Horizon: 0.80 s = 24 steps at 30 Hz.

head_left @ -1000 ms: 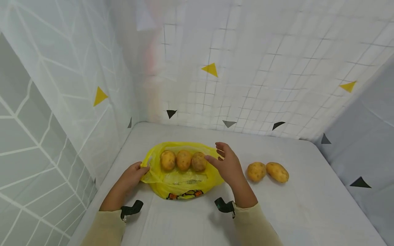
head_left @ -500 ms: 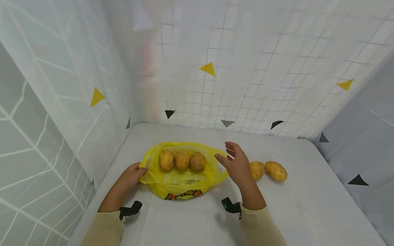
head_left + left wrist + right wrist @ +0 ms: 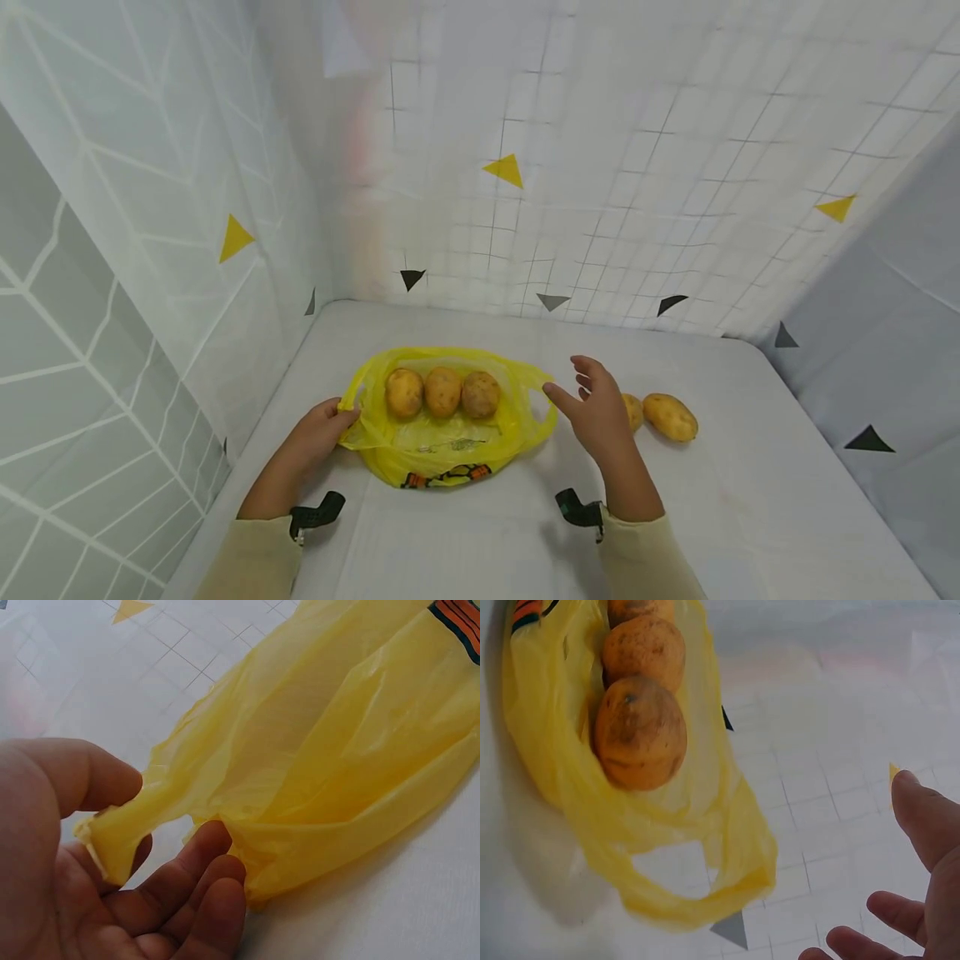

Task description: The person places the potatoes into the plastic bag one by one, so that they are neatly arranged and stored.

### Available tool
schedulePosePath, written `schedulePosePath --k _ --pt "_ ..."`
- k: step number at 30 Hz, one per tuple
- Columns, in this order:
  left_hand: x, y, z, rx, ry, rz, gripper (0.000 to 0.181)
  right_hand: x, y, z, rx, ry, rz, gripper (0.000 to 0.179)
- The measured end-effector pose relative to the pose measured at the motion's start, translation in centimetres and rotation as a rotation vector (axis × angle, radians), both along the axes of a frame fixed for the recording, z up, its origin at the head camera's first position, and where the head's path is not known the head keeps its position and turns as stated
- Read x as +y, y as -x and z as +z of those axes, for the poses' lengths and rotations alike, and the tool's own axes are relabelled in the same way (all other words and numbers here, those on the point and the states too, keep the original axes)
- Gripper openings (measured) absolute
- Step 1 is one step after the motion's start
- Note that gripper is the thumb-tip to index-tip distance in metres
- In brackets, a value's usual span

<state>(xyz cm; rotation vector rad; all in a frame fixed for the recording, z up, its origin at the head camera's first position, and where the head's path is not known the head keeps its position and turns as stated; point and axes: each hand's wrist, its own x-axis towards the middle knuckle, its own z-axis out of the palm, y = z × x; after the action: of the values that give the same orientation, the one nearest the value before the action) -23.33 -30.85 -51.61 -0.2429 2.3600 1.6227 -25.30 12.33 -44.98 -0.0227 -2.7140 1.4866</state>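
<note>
1. Since one second ago, I see through my head camera that the right hand (image 3: 602,412) has moved to the right, away from the three potatoes (image 3: 443,392), which lie in one row inside the yellow bag (image 3: 375,454). Its fingers are spread, and it partly covers the left loose potato (image 3: 633,410). Just beside lies the right loose potato (image 3: 671,417), on the white table (image 3: 450,550).
2. In the same view I see the left hand (image 3: 324,427) pinching the left end of the bag, whose mouth faces upward. At the front wall there is an orange and black print (image 3: 448,476).
3. My left wrist camera shows the left handle (image 3: 112,836) held between thumb and fingers; the other fingertips are curled near the bag's side.
4. On my right wrist camera, the thumb stands apart from the fingers, and the hand is apart from the bag. The right handle (image 3: 660,907) makes a loop, and the potatoes rest beyond it.
</note>
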Motion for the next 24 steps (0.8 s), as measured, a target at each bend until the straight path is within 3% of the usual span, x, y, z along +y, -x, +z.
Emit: schedulePosePath --k 10,24 --pt "0.1 0.0 0.2 -0.001 -0.006 -0.004 0.040 3.0 -0.2 -1.0 -0.059 -0.207 -0.156 0.098" --pt "0.2 0.1 -0.2 0.007 0.013 0.005 0.040 5.7 0.1 -3.9 -0.114 -0.223 -0.235 0.103"
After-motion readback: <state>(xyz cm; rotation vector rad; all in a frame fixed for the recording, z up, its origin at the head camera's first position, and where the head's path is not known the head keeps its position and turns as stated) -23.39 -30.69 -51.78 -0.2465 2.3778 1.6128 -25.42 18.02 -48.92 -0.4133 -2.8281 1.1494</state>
